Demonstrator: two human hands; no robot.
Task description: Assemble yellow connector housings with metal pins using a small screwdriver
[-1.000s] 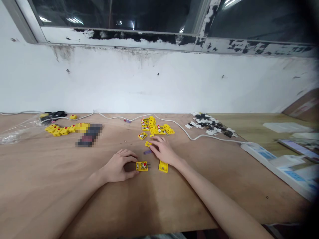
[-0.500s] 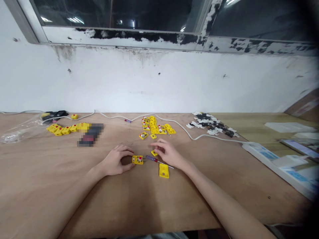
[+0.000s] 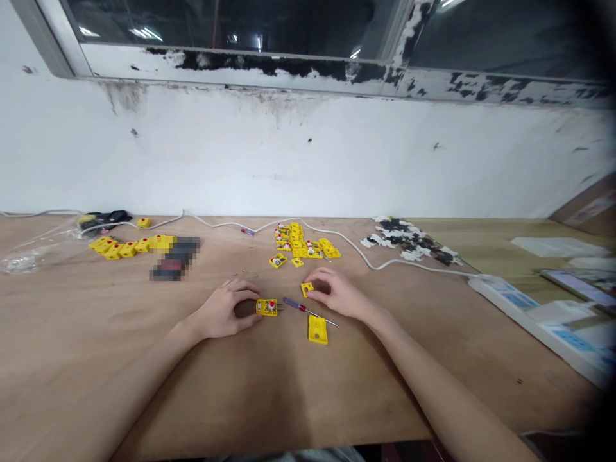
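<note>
My left hand (image 3: pixel 226 311) rests on the wooden table (image 3: pixel 269 385), its fingers curled around a yellow plastic housing with a red button (image 3: pixel 267 307). My right hand (image 3: pixel 337 294) pinches a small yellow part (image 3: pixel 307 289) at its fingertips. A small screwdriver with a purple and red handle (image 3: pixel 303 309) lies on the table between the two hands. A flat yellow cover (image 3: pixel 317 330) lies just below the screwdriver, near my right wrist.
Several yellow parts (image 3: pixel 303 246) are heaped ahead of my hands, more (image 3: pixel 129 246) at the far left. A white cable (image 3: pixel 366 260) runs to a power strip (image 3: pixel 534 317) at right. Black and white pieces (image 3: pixel 409 242) lie back right. A plastic bag (image 3: pixel 29 256) sits far left.
My right hand left the screwdriver lying on the table and picked up the small yellow part, drawing it back toward me. My left hand slid the housing slightly away.
</note>
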